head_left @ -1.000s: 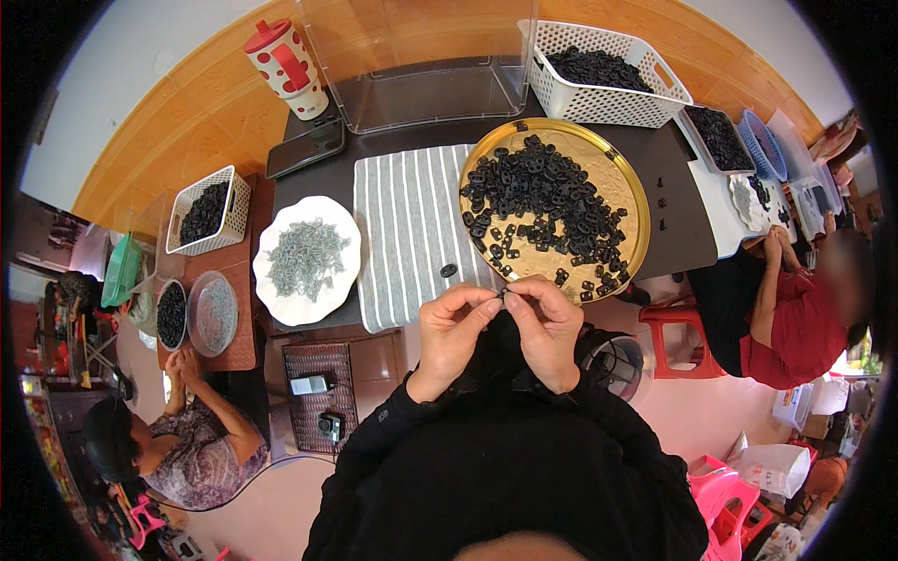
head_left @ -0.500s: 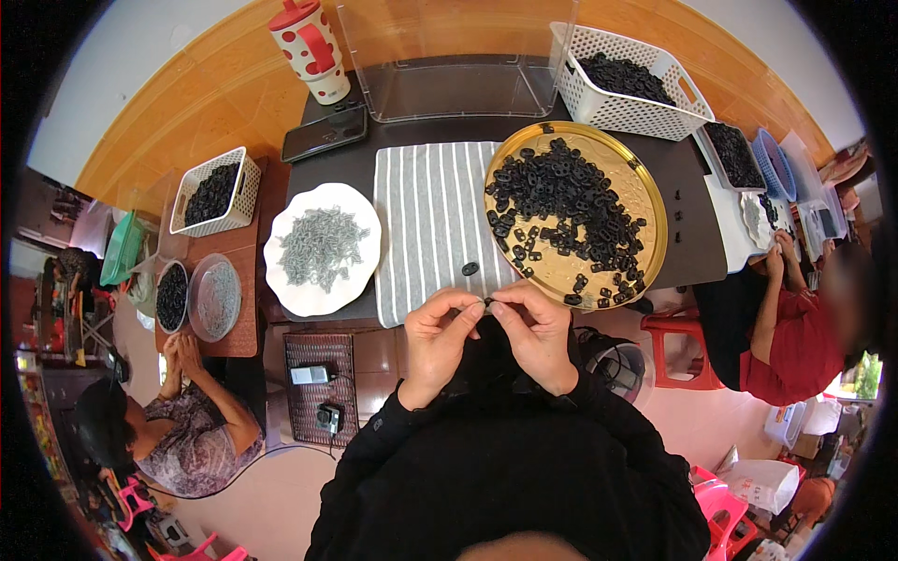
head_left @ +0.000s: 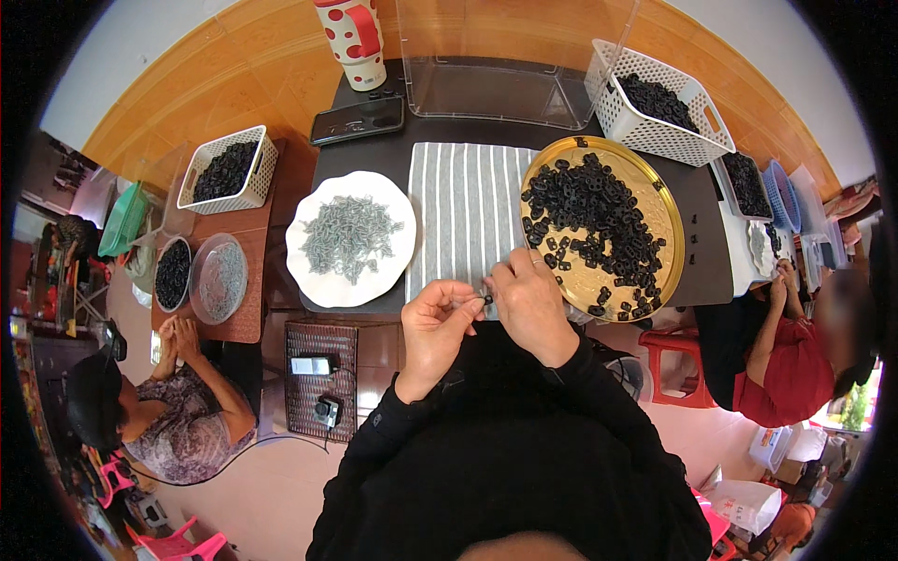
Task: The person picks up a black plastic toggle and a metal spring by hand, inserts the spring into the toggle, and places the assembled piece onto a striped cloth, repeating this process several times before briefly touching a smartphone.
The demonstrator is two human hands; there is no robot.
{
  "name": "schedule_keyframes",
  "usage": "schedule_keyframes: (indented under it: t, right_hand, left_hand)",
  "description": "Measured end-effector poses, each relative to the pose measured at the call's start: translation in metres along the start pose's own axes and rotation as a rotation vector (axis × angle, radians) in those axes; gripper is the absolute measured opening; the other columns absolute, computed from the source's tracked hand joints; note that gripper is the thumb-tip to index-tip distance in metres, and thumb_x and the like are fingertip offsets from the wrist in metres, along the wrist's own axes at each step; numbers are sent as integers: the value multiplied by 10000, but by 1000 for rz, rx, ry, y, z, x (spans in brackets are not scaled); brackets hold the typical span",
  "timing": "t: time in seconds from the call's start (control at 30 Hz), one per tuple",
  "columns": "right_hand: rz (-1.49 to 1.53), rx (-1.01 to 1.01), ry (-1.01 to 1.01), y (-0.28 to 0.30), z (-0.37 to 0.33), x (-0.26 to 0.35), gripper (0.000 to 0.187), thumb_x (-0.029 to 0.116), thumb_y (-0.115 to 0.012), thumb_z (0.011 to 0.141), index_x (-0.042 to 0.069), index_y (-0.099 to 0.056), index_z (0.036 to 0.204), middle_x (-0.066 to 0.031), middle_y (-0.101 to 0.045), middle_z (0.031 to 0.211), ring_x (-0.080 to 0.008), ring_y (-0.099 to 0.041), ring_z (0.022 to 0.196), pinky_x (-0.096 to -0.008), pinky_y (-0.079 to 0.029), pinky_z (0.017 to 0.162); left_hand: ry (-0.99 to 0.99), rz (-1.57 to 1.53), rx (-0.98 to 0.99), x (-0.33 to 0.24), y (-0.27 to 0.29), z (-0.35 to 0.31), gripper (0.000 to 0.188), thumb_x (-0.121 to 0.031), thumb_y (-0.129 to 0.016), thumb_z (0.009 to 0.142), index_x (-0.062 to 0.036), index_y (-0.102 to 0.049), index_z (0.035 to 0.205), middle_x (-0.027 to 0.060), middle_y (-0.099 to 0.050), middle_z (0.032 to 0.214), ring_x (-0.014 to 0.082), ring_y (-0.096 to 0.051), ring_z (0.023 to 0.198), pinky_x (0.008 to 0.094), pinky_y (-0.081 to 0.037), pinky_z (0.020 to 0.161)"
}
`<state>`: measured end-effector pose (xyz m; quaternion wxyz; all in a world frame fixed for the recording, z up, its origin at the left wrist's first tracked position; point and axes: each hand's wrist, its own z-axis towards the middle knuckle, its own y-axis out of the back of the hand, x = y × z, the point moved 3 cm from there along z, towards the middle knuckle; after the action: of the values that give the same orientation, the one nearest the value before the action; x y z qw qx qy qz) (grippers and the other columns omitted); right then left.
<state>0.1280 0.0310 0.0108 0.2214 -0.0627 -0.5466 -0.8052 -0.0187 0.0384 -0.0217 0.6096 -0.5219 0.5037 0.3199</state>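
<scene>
A tiny black piece [head_left: 486, 300] is pinched between the thumb and forefinger of my left hand [head_left: 432, 329], just over the near edge of the grey striped cloth [head_left: 468, 206]. Close beside it, my right hand [head_left: 533, 304] rests knuckles-up on the cloth by the tray's rim, its fingers bent down and together. Whatever lies under those fingertips is hidden. To the right, a round gold tray [head_left: 675, 271] bears a heap of small black plastic pieces [head_left: 599, 210]. At the left, a scalloped white plate [head_left: 304, 280] holds many small clear-grey pieces [head_left: 351, 234].
Behind the cloth stand a phone [head_left: 357, 121], a spotted tumbler [head_left: 355, 47] and a clear box [head_left: 496, 89]. A white basket [head_left: 697, 140] of black pieces is behind the tray. One person [head_left: 187, 411] sits left, another [head_left: 786, 346] right, both at side tables.
My right hand has left the left one's fingertips and turned palm-down onto the cloth, where a loose black oval piece lay. It now covers that spot. The view has shifted slightly.
</scene>
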Motion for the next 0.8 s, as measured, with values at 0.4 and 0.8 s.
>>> schedule_keyframes:
  t: [0.4, 0.8]
  right_hand:
    - [129, -176, 53, 18, -28, -8, 139, -66, -605, 703, -31, -609, 837, -138, -542, 779, -288, -570, 727, -344, -473, 646]
    - [1350, -52, -534, 12, -47, -28, 71, -5, -626, 883, -12, -672, 937, -14, -644, 775, -50, -559, 695, -199, -451, 619]
  left_hand:
    - [-32, -9, 115, -3, -5, 2, 360, 82, -598, 865, 19, -561, 1217, 18, -612, 886, 64, -566, 748, 193, -471, 650]
    - [234, 19, 320, -11, -28, 4, 369, 59, -642, 818, -3, -595, 1179, 21, -659, 792, 56, -587, 639, 162, -412, 501]
